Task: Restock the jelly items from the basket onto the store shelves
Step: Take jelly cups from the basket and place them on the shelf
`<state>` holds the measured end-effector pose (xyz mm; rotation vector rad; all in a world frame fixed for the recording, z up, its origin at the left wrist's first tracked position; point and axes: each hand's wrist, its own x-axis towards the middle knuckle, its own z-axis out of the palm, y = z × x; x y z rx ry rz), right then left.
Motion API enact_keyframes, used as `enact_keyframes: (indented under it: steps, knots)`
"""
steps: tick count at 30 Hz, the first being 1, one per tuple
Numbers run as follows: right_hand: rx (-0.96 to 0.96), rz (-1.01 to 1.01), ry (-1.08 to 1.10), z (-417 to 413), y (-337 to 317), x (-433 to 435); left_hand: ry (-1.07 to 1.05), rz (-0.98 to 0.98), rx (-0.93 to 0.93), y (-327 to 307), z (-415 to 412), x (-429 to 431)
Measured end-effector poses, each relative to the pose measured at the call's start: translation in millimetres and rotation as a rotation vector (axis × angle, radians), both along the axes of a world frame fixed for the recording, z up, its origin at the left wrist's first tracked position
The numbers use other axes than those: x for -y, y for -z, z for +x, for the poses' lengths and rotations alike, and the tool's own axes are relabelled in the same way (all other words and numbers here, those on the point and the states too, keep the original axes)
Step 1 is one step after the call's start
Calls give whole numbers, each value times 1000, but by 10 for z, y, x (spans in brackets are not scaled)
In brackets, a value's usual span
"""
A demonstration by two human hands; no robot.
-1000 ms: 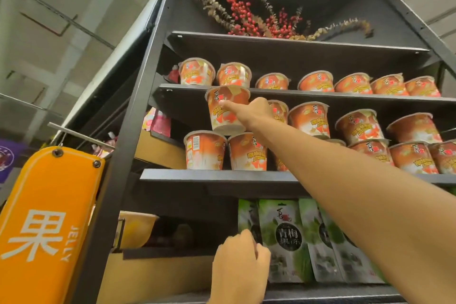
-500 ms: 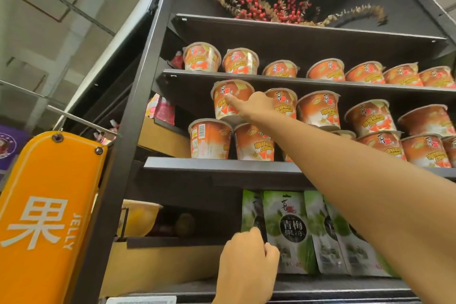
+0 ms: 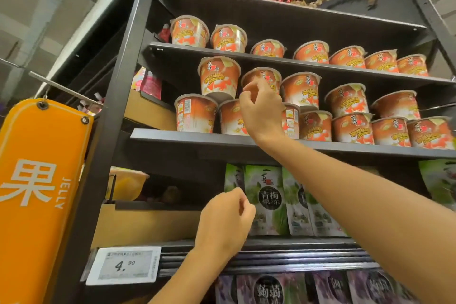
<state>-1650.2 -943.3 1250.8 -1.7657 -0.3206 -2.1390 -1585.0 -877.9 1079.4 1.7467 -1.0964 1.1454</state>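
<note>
**Q:** Stage of restocking?
**A:** Late, by appearance. Orange jelly cups [image 3: 345, 128] packed in two tiers along the middle shelf [image 3: 172, 134]. Further row of cups [image 3: 188, 32] on the shelf above. Leftmost upper-tier cup [image 3: 218, 76] seated across two lower ones. Basket out of view, hence remaining stock unknown.

**Q:** Hands?
**A:** Right hand [image 3: 261, 111] raised before the second upper-tier cup [image 3: 264, 74]. Grip half-curled, fingers apart, nothing visibly clasped; fingertips at or just short of the cup face, contact not resolvable. Left hand [image 3: 224, 219] lower, in front of the green pouches [image 3: 267, 200]. Grip loosely curled, nothing seen in it.

**Q:** Left to do?
**A:** Probably little on this shelf: gaps only in the upper tier toward the right. Judged a release-and-tidy step, then back to the basket for any remainder.

**Q:** Legible writing?
**A:** Orange hanging sign [image 3: 37, 180]: "果" and "JELLY". Price tag [image 3: 123, 265]: "4.90", small print above too blurred. Green pouches: "青梅果冻". Purple pouches [image 3: 269, 289] below: "蒟蒻", remainder cut off. Cup lettering yellow, unreadable. Barcode visible on the lower-left cup [image 3: 196, 113].
</note>
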Motion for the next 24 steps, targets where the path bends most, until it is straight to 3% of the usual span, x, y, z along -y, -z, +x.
enact_keyframes:
  steps: [5,14,19,24]
  knots:
    - [-168,29,-62,-138,893,142,19,-8,70,193,-136,-58]
    - [-348,339,-218,-518,2434,300,137,-66,68,1036,-552,-245]
    - [-454,516,-373,-874,3398,273,278,-96,-215,1814,-845,-201]
    - [-794,786,-409,-1271,4948,509,299,-51,-667,3279,-1235,-88]
